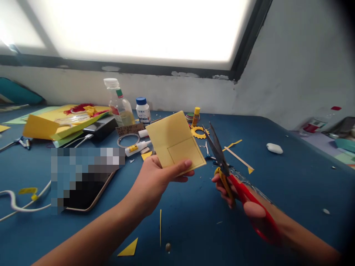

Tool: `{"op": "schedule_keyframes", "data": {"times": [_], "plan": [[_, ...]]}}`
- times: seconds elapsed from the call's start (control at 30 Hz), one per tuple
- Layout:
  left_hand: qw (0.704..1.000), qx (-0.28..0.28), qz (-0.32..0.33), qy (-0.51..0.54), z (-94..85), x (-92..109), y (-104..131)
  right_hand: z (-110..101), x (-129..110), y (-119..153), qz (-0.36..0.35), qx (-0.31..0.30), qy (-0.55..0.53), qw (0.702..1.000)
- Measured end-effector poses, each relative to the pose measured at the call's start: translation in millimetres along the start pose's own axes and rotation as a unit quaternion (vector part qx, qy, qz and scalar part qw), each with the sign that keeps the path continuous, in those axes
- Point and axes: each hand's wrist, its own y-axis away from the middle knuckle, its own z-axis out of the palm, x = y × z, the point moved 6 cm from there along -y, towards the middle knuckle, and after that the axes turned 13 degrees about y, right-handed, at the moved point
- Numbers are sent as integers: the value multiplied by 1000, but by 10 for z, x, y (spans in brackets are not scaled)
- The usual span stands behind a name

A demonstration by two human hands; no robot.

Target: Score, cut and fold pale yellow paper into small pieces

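Note:
My left hand (163,171) is closed on a piece of yellow paper (176,136), thumb in front and fingers behind. A rectangle is drawn in thin dark lines on the paper's lower right part. In my right hand (252,208) is a pair of scissors (222,157) with one red and one yellow handle. The blades are slightly apart and point up, just right of the paper and not touching it. Beyond them on the table lies a yellow toothed paper ring (193,133), with a yellow glue stick (196,116) standing by it.
A phone (88,192) with a blurred screen and white cables lies left. Behind stand a glass bottle (118,105) and a white bottle with blue cap (143,111). A glue bottle (135,148), a tape roll (122,139), paper scraps (129,248) and a white case (274,148) lie about.

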Motion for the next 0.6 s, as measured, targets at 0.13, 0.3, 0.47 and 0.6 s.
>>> {"op": "schedule_keyframes", "data": {"times": [0.13,0.3,0.47,0.6], "plan": [[998,27,53,16,-28,59,18,79,-95,-4,27,-5,-52,998],[1000,-10,-11,4,122,-170,94,95,-325,-139,-27,88,-136,986],[992,-69,-109,-9,252,-474,153,40,-295,-204,4,176,-129,976],[992,-34,-112,-39,103,-386,-8,-68,-193,-263,35,170,-106,979]]}}
